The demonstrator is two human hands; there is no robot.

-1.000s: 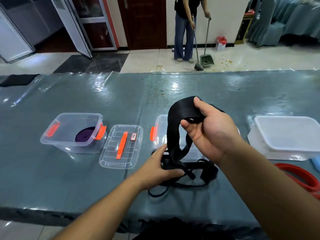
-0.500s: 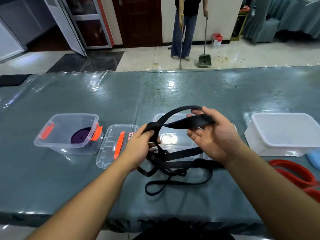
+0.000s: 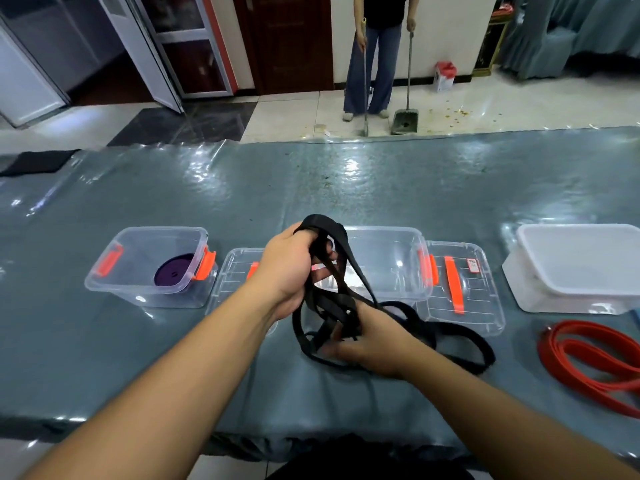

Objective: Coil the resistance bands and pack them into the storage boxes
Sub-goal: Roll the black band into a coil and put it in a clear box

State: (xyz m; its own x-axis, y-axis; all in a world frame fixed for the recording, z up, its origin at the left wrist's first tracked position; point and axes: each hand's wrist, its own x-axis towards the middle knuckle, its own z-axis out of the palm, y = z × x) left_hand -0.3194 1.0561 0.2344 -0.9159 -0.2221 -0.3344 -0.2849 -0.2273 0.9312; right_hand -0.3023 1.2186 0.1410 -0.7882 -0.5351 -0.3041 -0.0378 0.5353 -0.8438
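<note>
A black resistance band (image 3: 453, 341) lies in tangled loops on the table in front of me. My left hand (image 3: 291, 268) grips its raised upper loops above the table. Lower down, my right hand (image 3: 367, 344) pinches a bunch of the band's strands near the tabletop. Behind my hands stands an open clear storage box (image 3: 391, 261) with orange latches. Another clear box (image 3: 152, 268) at the left holds a coiled purple band (image 3: 173, 273). A red band (image 3: 588, 362) lies loose at the right.
Two clear lids with orange handles lie flat: one (image 3: 235, 275) beside the left box, one (image 3: 460, 289) right of the middle box. A white lidded container (image 3: 575, 271) stands at the right. Beyond the table a person (image 3: 377, 53) sweeps the floor.
My left hand has risen with the band's upper loops. My right hand has dropped from the top strand to the strands near the table. The view shifted left.
</note>
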